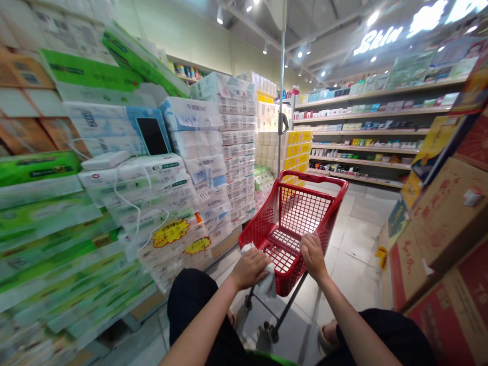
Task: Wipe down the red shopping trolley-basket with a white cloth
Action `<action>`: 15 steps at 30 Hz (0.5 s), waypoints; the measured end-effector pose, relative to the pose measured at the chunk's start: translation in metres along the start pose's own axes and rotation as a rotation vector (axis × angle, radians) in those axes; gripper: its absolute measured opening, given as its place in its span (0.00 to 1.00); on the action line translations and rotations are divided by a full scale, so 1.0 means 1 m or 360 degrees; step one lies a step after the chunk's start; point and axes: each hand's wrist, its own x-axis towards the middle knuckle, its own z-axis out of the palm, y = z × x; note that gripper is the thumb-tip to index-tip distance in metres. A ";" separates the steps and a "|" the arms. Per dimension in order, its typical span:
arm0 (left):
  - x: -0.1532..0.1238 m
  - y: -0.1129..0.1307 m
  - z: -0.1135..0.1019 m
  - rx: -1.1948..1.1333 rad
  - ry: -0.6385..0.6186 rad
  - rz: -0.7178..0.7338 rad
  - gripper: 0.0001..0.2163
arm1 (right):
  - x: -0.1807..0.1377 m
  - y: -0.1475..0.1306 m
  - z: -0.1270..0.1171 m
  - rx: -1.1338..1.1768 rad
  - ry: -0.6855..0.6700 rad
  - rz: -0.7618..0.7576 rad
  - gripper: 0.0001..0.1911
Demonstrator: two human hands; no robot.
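A red plastic shopping cart [305,206] with a grid basket stands in front of me on dark metal legs with wheels. My left hand [249,267] is closed on a pale cloth [269,283] at the cart's near left edge; part of the cloth hangs down below the fingers. On the basket's right side, my right hand [313,255] grips the red rim with its fingers curled. The basket's visible grid has nothing lying on it.
Tall stacks of tissue packs [202,157] rise on the left, with a phone [152,136] and white cables on them. Cardboard boxes [450,213] line the right side. Beyond the cart stand a metal pole [282,66] and stocked shelves [362,132]. Tiled floor [348,244] runs between.
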 end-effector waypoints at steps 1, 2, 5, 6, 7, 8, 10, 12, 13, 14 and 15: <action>-0.005 -0.010 -0.004 0.0007 0.0008 -0.0061 0.14 | 0.000 0.000 0.000 -0.0001 -0.0006 -0.0002 0.13; -0.009 -0.018 -0.007 0.0013 0.0012 -0.0129 0.14 | 0.001 -0.001 0.001 -0.0010 -0.0009 -0.0005 0.13; -0.014 -0.027 -0.013 0.0031 -0.0006 -0.0323 0.13 | 0.003 -0.002 0.002 -0.0071 -0.0014 -0.0012 0.13; -0.013 -0.023 -0.013 0.0044 0.0002 -0.0391 0.12 | 0.003 -0.003 0.003 -0.0094 -0.0013 -0.0007 0.13; -0.011 -0.015 -0.011 0.0060 0.0024 -0.0455 0.12 | 0.004 -0.004 0.004 -0.0114 -0.0012 0.0000 0.13; -0.007 -0.005 -0.008 0.0078 0.0063 -0.0518 0.12 | 0.005 -0.005 0.005 -0.0130 -0.0008 0.0008 0.13; 0.004 0.022 0.002 0.0093 0.0139 -0.0591 0.11 | 0.005 -0.007 0.006 -0.0149 0.0003 0.0025 0.13; 0.016 0.051 0.012 0.0076 0.0173 -0.0601 0.10 | 0.005 -0.007 0.005 -0.0150 0.0008 0.0034 0.13; 0.022 0.064 0.017 0.0075 0.0171 -0.0601 0.09 | 0.004 -0.006 0.005 -0.0143 0.0009 0.0037 0.13; 0.028 0.074 0.021 0.0073 0.0168 -0.0590 0.08 | 0.003 -0.005 0.003 -0.0129 0.0010 0.0039 0.13; 0.033 0.083 0.023 0.0080 0.0169 -0.0584 0.08 | 0.003 -0.003 0.002 -0.0108 0.0012 0.0041 0.13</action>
